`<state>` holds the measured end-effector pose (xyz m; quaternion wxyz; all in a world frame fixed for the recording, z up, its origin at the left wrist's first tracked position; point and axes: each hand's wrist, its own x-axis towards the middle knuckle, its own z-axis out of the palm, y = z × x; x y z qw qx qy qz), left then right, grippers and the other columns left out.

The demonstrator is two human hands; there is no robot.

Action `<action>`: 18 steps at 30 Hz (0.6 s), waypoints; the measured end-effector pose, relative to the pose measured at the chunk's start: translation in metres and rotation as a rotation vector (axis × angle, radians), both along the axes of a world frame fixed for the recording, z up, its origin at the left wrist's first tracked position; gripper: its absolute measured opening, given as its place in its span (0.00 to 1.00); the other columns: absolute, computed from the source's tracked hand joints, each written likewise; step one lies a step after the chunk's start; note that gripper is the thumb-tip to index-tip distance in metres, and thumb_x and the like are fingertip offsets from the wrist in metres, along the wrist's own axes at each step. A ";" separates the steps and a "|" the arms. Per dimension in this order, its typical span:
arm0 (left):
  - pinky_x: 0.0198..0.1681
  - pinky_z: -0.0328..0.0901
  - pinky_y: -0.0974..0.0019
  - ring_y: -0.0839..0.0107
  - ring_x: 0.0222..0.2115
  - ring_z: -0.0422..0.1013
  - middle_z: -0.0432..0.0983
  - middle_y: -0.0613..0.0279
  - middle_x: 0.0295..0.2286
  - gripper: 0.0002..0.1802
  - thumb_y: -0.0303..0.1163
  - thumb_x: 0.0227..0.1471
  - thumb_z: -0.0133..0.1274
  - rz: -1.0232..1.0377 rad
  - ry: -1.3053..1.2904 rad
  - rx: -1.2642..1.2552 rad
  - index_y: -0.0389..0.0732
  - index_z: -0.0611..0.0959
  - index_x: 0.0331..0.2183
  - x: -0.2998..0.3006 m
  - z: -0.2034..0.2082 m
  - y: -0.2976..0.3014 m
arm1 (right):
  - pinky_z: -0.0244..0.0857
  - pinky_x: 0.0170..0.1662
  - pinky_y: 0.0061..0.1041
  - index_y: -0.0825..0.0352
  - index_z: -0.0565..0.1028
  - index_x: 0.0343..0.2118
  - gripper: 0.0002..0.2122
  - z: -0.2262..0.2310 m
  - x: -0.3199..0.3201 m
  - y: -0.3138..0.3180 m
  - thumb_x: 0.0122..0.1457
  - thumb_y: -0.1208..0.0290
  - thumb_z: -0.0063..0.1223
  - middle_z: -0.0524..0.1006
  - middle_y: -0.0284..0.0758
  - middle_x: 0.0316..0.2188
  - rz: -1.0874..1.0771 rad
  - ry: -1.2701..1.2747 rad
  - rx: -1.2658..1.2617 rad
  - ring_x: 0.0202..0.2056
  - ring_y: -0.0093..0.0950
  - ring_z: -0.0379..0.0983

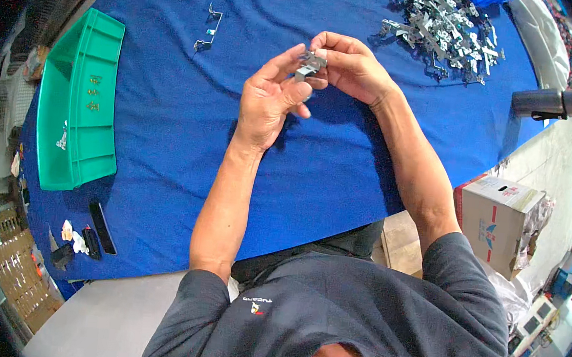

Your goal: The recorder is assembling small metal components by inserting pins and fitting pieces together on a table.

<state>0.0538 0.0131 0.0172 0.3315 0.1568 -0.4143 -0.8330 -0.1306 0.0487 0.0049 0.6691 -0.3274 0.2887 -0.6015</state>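
Note:
Above the middle of the blue cloth, my two hands meet around a small grey metal bracket (306, 69). My right hand (357, 69) pinches its upper end between thumb and fingers. From the left, my left hand (269, 102) closes its thumb and fingers about the lower side; the exact contact is partly hidden. Farther left on the cloth lies a thin bent metal wire piece (214, 31) with a small light-coloured part midway. At the far right spreads a heap of loose metal brackets (441, 36).
A green plastic bin (95, 141) at the left has small brass-coloured parts (93, 94) and a silvery piece (63, 136) in it. A dark bottle (544, 103) lies near the right edge. Below stands a cardboard box (493, 217). A black phone-like slab (102, 228) rests front left.

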 end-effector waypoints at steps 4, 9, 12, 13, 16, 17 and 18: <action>0.31 0.76 0.71 0.60 0.37 0.77 0.75 0.51 0.44 0.30 0.19 0.49 0.57 0.002 -0.029 -0.065 0.33 0.69 0.55 -0.004 -0.005 0.005 | 0.67 0.35 0.21 0.65 0.72 0.36 0.08 -0.012 -0.010 -0.001 0.62 0.66 0.52 0.75 0.29 0.31 0.086 -0.033 0.015 0.31 0.19 0.71; 0.28 0.76 0.72 0.61 0.34 0.78 0.75 0.51 0.45 0.30 0.20 0.49 0.58 0.043 -0.047 -0.041 0.34 0.70 0.55 -0.005 0.001 0.008 | 0.63 0.28 0.15 0.66 0.74 0.34 0.09 -0.010 -0.002 0.000 0.62 0.64 0.53 0.71 0.25 0.25 0.012 -0.021 0.135 0.22 0.13 0.62; 0.26 0.76 0.73 0.62 0.33 0.78 0.75 0.53 0.44 0.31 0.20 0.49 0.58 0.040 -0.068 -0.054 0.34 0.70 0.55 -0.003 0.002 0.006 | 0.63 0.27 0.15 0.65 0.73 0.34 0.10 -0.001 0.004 0.001 0.62 0.63 0.52 0.72 0.26 0.25 -0.034 0.014 0.151 0.22 0.13 0.63; 0.26 0.76 0.73 0.62 0.33 0.78 0.75 0.53 0.44 0.31 0.20 0.49 0.58 0.041 -0.069 -0.055 0.34 0.70 0.55 -0.003 0.004 0.007 | 0.63 0.27 0.15 0.65 0.73 0.34 0.10 -0.002 0.004 0.000 0.62 0.63 0.52 0.72 0.26 0.25 -0.033 0.013 0.150 0.22 0.13 0.63; 0.26 0.76 0.73 0.63 0.34 0.78 0.76 0.54 0.42 0.30 0.20 0.49 0.58 0.048 -0.132 -0.039 0.34 0.70 0.54 -0.007 0.012 0.011 | 0.64 0.28 0.16 0.65 0.73 0.34 0.10 -0.005 0.003 -0.001 0.62 0.63 0.52 0.74 0.27 0.27 -0.011 0.027 0.134 0.23 0.15 0.65; 0.25 0.76 0.73 0.63 0.34 0.78 0.76 0.55 0.42 0.29 0.20 0.48 0.59 0.062 -0.134 -0.046 0.34 0.71 0.54 -0.008 0.011 0.012 | 0.65 0.28 0.17 0.65 0.73 0.34 0.09 -0.004 0.004 -0.001 0.62 0.63 0.53 0.75 0.29 0.28 -0.028 0.003 0.158 0.25 0.17 0.68; 0.25 0.76 0.73 0.64 0.35 0.78 0.76 0.55 0.41 0.28 0.20 0.48 0.59 0.077 -0.136 -0.053 0.34 0.72 0.53 -0.008 0.011 0.012 | 0.67 0.29 0.18 0.65 0.73 0.34 0.09 -0.003 0.005 -0.002 0.61 0.64 0.53 0.76 0.30 0.29 -0.045 -0.021 0.181 0.26 0.18 0.70</action>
